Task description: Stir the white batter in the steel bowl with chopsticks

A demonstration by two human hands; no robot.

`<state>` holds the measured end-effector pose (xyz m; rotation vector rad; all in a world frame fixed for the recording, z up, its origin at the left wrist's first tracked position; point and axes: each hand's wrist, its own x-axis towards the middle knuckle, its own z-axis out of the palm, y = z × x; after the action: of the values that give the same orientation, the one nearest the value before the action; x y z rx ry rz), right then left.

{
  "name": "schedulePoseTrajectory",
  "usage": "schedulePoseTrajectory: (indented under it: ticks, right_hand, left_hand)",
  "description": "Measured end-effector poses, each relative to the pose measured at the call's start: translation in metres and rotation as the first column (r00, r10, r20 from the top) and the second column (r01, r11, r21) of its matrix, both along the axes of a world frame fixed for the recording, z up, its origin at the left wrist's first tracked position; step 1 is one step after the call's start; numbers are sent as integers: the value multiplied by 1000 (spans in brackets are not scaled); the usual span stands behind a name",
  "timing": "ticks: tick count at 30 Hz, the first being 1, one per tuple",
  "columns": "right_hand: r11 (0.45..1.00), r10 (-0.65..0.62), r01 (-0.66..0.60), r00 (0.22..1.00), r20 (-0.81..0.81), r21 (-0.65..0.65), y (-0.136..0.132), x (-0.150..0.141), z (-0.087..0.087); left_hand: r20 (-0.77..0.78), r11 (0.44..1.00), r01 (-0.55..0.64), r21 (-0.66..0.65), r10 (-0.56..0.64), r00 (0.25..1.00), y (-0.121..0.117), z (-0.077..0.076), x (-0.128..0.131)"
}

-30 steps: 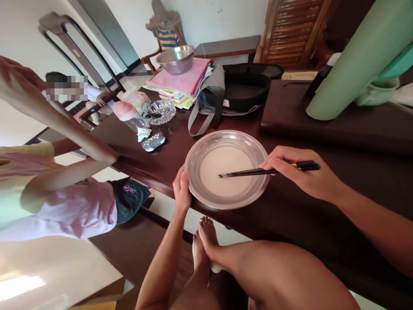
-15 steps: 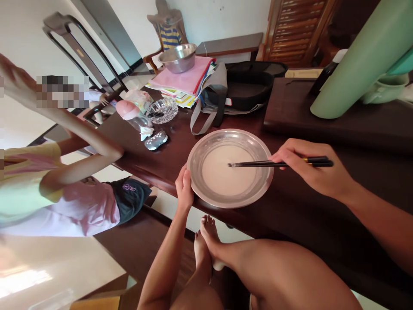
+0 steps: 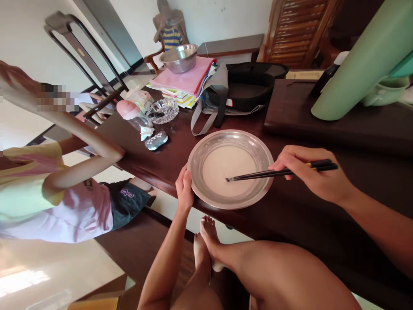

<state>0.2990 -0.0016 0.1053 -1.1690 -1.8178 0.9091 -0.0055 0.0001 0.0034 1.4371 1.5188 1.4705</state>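
A wide metal bowl (image 3: pixel 264 185) stands on the dark wooden table, close to its edge. Pale, milky batter-like liquid (image 3: pixel 222 165) covers its bottom. My left hand (image 3: pixel 185 189) grips the bowl's left rim, thumb on the near side and the other fingers partly hidden behind it. Black chopsticks (image 3: pixel 258 174) are pinched together in my right hand (image 3: pixel 309 170), to the right of the bowl. Their tips dip into the liquid near the middle, and their gold-banded back ends stick out past my hand.
Behind the bowl are a grey-black bag (image 3: pixel 245 90) and papers with a pink folder (image 3: pixel 180 79) under a second metal bowl (image 3: pixel 180 60). A glass ashtray (image 3: pixel 164 113), a grey remote (image 3: pixel 156 141) and a green cylinder (image 3: pixel 355 69) stand nearby. A person's elbow (image 3: pixel 112 153) rests at left.
The chopstick tips have moved slightly nearer to me and to the left in the liquid, and my right hand has shifted a little lower. My left hand stays on the rim.
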Motion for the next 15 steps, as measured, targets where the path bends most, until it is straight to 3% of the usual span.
schedulePoseTrajectory:
  ticks: [3, 6, 8, 12, 15]
  right_hand:
    - [998, 31, -33, 999, 45, 49, 1, -1, 1]
    - [992, -55, 49, 997, 52, 113, 1, 1, 2]
    - [993, -72, 70, 997, 18, 92, 1, 3, 2]
    - [998, 19, -21, 999, 31, 55, 2, 2, 0]
    - [995, -36, 31, 998, 53, 93, 3, 3, 2]
  left_hand:
    - [-5, 1000, -1, 18, 1, 1000, 0, 0, 0]
    - [-6, 1000, 2, 19, -2, 1000, 0, 1, 1]
    - [-1, 1000, 5, 11, -5, 1000, 0, 2, 1]
    - [-14, 1000, -7, 4, 7, 1000, 0, 2, 1]
    - [-19, 1000, -13, -1, 13, 1000, 0, 3, 1]
